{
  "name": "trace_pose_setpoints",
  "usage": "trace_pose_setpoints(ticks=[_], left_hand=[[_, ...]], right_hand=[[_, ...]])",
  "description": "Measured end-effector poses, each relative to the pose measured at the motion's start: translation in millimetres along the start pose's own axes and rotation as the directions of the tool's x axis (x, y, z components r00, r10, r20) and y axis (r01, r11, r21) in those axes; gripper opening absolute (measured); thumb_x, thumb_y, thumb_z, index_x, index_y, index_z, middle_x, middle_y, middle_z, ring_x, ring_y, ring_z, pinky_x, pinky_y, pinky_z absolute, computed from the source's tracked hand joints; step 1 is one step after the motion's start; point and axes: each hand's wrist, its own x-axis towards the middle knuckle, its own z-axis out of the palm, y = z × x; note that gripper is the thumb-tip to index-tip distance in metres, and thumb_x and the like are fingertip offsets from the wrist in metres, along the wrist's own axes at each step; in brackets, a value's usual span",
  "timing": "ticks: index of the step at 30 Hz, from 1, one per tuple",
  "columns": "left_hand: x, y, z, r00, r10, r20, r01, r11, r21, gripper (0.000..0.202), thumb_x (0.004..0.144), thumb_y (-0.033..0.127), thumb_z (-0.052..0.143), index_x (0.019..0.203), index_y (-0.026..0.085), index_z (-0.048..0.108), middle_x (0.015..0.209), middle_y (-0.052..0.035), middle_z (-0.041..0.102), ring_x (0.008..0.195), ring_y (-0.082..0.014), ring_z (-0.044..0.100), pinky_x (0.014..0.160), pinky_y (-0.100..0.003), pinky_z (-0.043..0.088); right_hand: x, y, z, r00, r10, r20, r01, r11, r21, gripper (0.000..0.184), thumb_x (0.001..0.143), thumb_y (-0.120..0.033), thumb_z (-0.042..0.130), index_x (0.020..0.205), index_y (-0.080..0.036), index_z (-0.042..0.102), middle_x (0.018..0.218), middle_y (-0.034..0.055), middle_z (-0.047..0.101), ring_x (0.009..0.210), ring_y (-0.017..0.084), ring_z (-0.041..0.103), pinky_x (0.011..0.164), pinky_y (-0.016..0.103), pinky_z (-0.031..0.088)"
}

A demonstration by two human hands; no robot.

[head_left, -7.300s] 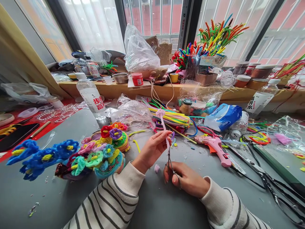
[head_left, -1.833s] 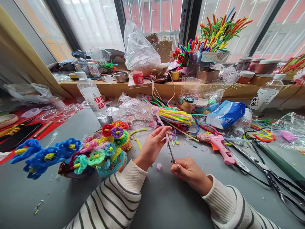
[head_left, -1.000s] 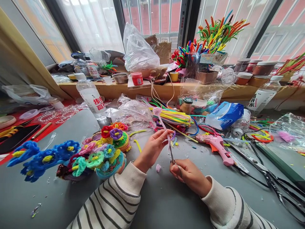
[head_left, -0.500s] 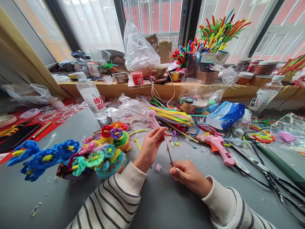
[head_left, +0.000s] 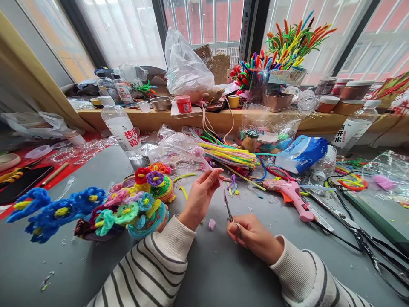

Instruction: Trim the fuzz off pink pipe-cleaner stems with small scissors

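Left of the pink glue gun, fingers of the left hand are pinching a pink fuzzy stem, probably steadying it for the scissors; the right hand's fingers are gripping these, likely angling them at its lower end.

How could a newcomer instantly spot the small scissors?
Start at the grey table below the windows, then find the right hand at front centre. It holds the small scissors, blades pointing toward the pale pink strip. Unlike the larger, dark-handled scissors lying further right, these are slim and held.
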Motion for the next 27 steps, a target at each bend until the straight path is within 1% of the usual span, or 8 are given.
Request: trace_pose_setpoints(ticks=[4,6,7,11,13,15,20,27], left_hand=[[1.1,1.5,0.4,0.999,0.030,-0.022,-0.030,0.999,-0.023,0.013,0.061,0.023,0.067,0.072,0.015,0.066,0.069,0.0003,0.061,0.062,-0.0045,0.052,0.061,-0.014,0.040],[1.5,1.7,0.3,0.999,0.023,-0.036,-0.025,0.999,-0.044,0.013,0.062,0.022,0.066,0.073,0.015,0.065,0.068,0.0007,0.060,0.061,-0.0040,0.052,0.059,-0.014,0.040],[1.6,1.6,0.0,0.999,0.011,-0.035,-0.012,0.999,-0.053,0.014,0.063,0.023,0.066,0.074,0.015,0.065,0.067,0.0009,0.059,0.059,-0.0038,0.051,0.057,-0.014,0.039],[1.3,1.0,-1.4,0.999,-0.042,0.018,0.044,0.997,-0.062,0.015,0.067,0.025,0.062,0.078,0.015,0.064,0.062,0.0016,0.054,0.057,-0.0040,0.050,0.053,-0.014,0.037],[0.6,0.9,-1.4,0.997,-0.053,0.051,0.056,0.996,-0.063,0.014,0.068,0.025,0.061,0.078,0.015,0.063,0.062,0.0016,0.053,0.058,-0.0040,0.049,0.053,-0.014,0.037],[-0.4,0.9,-0.8,0.994,-0.064,0.083,0.070,0.995,-0.071,0.013,0.069,0.024,0.060,0.077,0.015,0.063,0.062,0.0017,0.053,0.058,-0.0038,0.048,0.054,-0.014,0.037],[-2.8,-0.3,1.2,0.983,-0.101,0.154,0.111,0.992,-0.058,0.012,0.069,0.023,0.060,0.077,0.014,0.063,0.060,0.0011,0.051,0.058,-0.0048,0.047,0.055,-0.016,0.036],[-4.7,-1.9,3.6,0.971,-0.154,0.181,0.154,0.988,0.013,0.011,0.069,0.023,0.060,0.075,0.014,0.064,0.061,0.0004,0.052,0.058,-0.0049,0.046,0.056,-0.016,0.036]], right_hand=[[2.4,1.4,0.0,0.998,0.026,-0.052,-0.027,0.999,-0.026,0.060,0.070,-0.069,0.030,0.043,-0.016,0.031,0.038,-0.0045,0.028,0.038,0.004,0.024,0.039,0.019,0.021],[2.4,2.2,-0.2,0.999,0.022,-0.044,-0.023,0.999,-0.023,0.060,0.070,-0.069,0.030,0.042,-0.016,0.029,0.038,-0.0046,0.027,0.038,0.004,0.023,0.039,0.019,0.021],[1.9,2.3,-0.3,1.000,0.012,-0.026,-0.013,1.000,-0.020,0.060,0.071,-0.069,0.030,0.042,-0.016,0.030,0.039,-0.0044,0.028,0.039,0.004,0.023,0.039,0.019,0.022],[-1.4,-0.4,-1.6,0.997,-0.045,0.056,0.045,0.999,0.000,0.064,0.068,-0.073,0.024,0.052,-0.014,0.043,0.044,-0.0033,0.035,0.041,0.005,0.028,0.041,0.018,0.024],[-2.5,-2.3,-2.4,0.995,-0.065,0.071,0.064,0.998,0.009,0.067,0.067,-0.075,0.019,0.057,-0.014,0.045,0.045,-0.0033,0.035,0.042,0.006,0.031,0.041,0.018,0.025],[-2.8,-3.5,-2.9,0.994,-0.065,0.089,0.065,0.998,0.000,0.069,0.067,-0.075,0.017,0.058,-0.014,0.046,0.045,-0.0031,0.035,0.042,0.006,0.032,0.041,0.018,0.026],[-1.5,-3.7,-2.6,0.993,-0.051,0.110,0.052,0.999,-0.010,0.067,0.068,-0.074,0.020,0.057,-0.014,0.045,0.046,-0.0031,0.034,0.042,0.006,0.031,0.041,0.018,0.025],[-1.6,-2.8,-3.2,0.993,-0.074,0.091,0.074,0.997,0.003,0.065,0.068,-0.074,0.022,0.056,-0.014,0.044,0.047,-0.0029,0.036,0.042,0.005,0.030,0.041,0.018,0.025]])
